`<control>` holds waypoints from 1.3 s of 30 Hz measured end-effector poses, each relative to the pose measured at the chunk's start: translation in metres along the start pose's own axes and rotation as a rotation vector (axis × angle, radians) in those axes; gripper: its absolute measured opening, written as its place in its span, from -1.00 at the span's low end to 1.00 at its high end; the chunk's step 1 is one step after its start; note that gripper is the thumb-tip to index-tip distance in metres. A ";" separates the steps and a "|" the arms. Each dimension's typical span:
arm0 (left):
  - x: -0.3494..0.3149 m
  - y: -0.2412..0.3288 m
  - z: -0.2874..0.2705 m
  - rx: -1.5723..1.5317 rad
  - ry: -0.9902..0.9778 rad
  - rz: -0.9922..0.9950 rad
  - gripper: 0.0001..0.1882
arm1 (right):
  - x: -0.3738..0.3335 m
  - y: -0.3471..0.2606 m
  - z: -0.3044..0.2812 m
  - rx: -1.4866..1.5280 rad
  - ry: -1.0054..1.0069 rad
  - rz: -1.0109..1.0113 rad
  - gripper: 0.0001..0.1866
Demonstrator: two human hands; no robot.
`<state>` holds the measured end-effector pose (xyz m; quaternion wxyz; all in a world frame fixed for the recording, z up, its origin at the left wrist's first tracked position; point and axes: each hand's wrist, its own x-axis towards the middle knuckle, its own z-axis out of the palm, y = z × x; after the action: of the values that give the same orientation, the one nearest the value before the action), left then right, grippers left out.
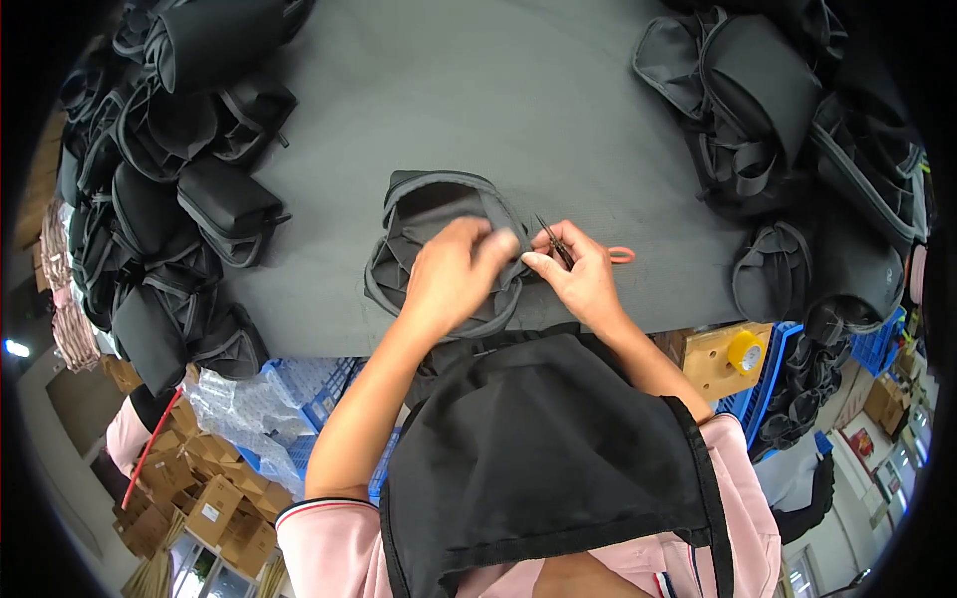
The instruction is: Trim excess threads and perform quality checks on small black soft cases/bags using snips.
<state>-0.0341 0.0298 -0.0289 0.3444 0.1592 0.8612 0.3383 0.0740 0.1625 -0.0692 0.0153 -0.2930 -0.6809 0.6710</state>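
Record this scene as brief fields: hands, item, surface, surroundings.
Left hand: over the open pouch, fingers blurred; grip unclear
Right hand: holds pointed, orange-handled tool at pouch's right edge
Item: pouch, black, gray trim
Surface: gray-covered table
Left side: piled black pouches
Right side: another pouch pile
Lower right: yellow tape roll on wooden block

Bright, even light falls on the grey table (pixel 478 100), leaving only soft shadows. A small light (pixel 15 348) burns out white at the left edge, and clear plastic wrap (pixel 234 409) at near left throws glints. The left grip (pixel 454 279) is smeared by motion; the right grip (pixel 580 282) looks crisper. Black pouches (pixel 763 80) lose detail in their folds. Fisheye bending warps the rim, which fades into black corners.
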 end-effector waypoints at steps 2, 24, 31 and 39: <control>-0.020 -0.004 -0.002 0.467 -0.019 0.428 -0.45 | -0.003 -0.005 0.004 -0.146 0.035 -0.218 -0.83; 0.038 0.005 -0.007 0.341 -0.164 0.023 -0.72 | 0.027 0.022 0.014 0.283 0.012 0.145 -0.82; 0.039 -0.009 0.016 0.306 0.016 0.071 -0.70 | 0.015 0.019 0.002 -0.097 0.091 -0.121 -0.79; 0.038 -0.006 0.012 0.286 0.009 0.047 -0.68 | 0.008 -0.026 -0.020 -0.817 -0.021 -0.510 -0.75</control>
<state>-0.0528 0.0502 -0.0574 0.3062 0.2252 0.8982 0.2207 0.0653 0.1856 -0.0463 0.0563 -0.0920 -0.9390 0.3265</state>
